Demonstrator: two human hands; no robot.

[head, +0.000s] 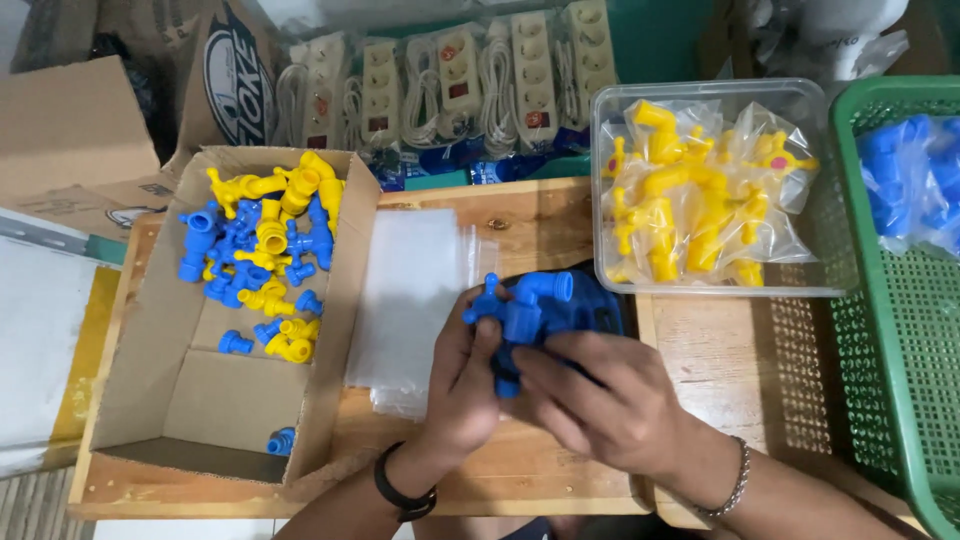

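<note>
One head-worn camera looked steeply down from close above the wooden bench — facing forward over the person's forearms, cardboard box left, green basket right.

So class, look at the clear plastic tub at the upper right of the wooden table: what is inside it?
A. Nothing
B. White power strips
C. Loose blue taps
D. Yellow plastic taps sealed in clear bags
D: the clear tub holds yellow taps in clear bags; the power strips lie behind the table.

Bright, even indoor light — soft shadows, slight softness overall, mild wide-angle bending at edges.
</note>
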